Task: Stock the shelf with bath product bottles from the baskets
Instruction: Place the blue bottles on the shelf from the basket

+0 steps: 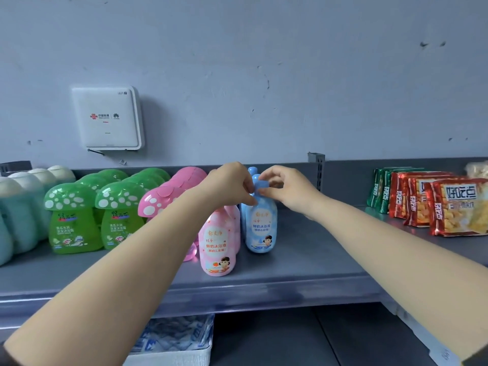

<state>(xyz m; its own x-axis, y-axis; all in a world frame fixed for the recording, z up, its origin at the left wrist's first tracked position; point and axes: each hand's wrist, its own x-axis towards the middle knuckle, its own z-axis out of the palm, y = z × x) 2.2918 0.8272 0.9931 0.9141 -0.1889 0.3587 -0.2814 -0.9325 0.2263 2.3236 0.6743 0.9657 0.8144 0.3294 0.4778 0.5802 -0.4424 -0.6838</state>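
We look down at a grey metal shelf (303,262) set against a pale wall. Both our bare arms reach forward over it. Our left hand (232,184) and right hand (284,188) meet at the top of a blue bath bottle (260,228) that stands upright on the shelf. The fingertips of each hand pinch at its blue cap (261,184) from either side. More blue bottles stand directly behind it.

Just to the left and slightly nearer us stands a pink bath bottle (217,249), upright, with other pink ones behind it, touching or almost touching the blue one's side. Further left are rows of pink mushroom-capped bottles (161,199), then green mushroom-capped bottles (70,220), then pale teal bottles with cream lids (18,207) at the far left edge.

Well apart on the right of the shelf stand red and green snack packets (446,207). A white router box (108,118) hangs on the wall above the green bottles. Below the shelf, a white basket (174,347) holds clear wrapped items we cannot make out.
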